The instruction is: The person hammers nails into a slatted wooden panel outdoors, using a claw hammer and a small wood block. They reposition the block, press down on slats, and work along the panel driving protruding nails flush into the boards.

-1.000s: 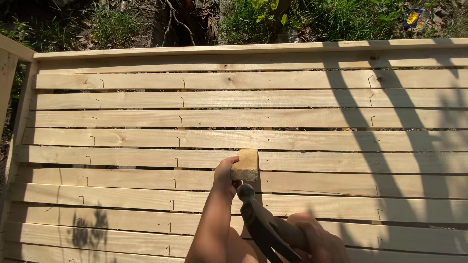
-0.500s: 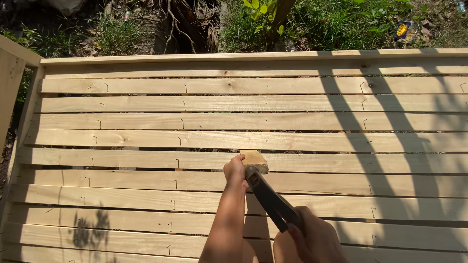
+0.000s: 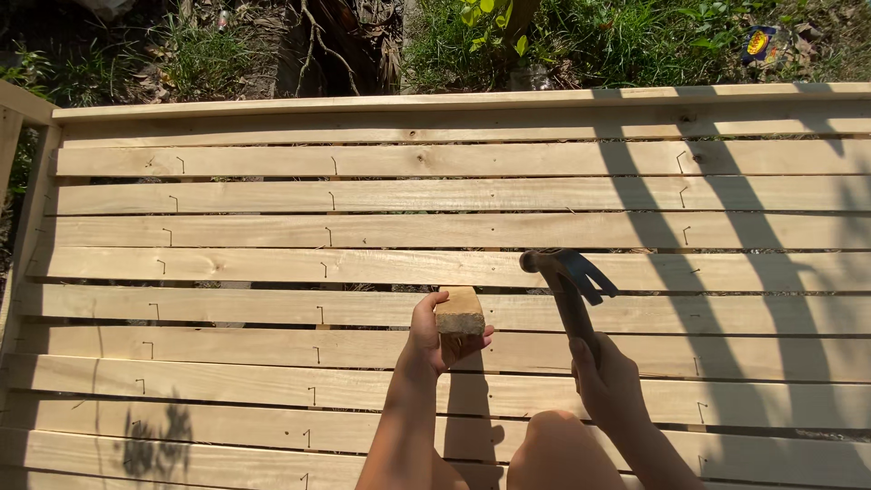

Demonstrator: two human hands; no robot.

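Over the slatted wooden platform [image 3: 272,268], the left hand [image 3: 434,336] has its grip closed around a small wood block [image 3: 459,311] standing on a slat, while just right of it the right hand [image 3: 606,381] grasps a raised claw hammer [image 3: 564,281].

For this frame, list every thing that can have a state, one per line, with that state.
Left hand: gripping the wooden block, holding it upright against the slats.
Wooden block: held, standing on end.
Right hand: closed on the hammer handle.
Hammer: raised, head off the wood, right of the block.
Slatted panel: lying flat, partly driven nails standing up in rows.
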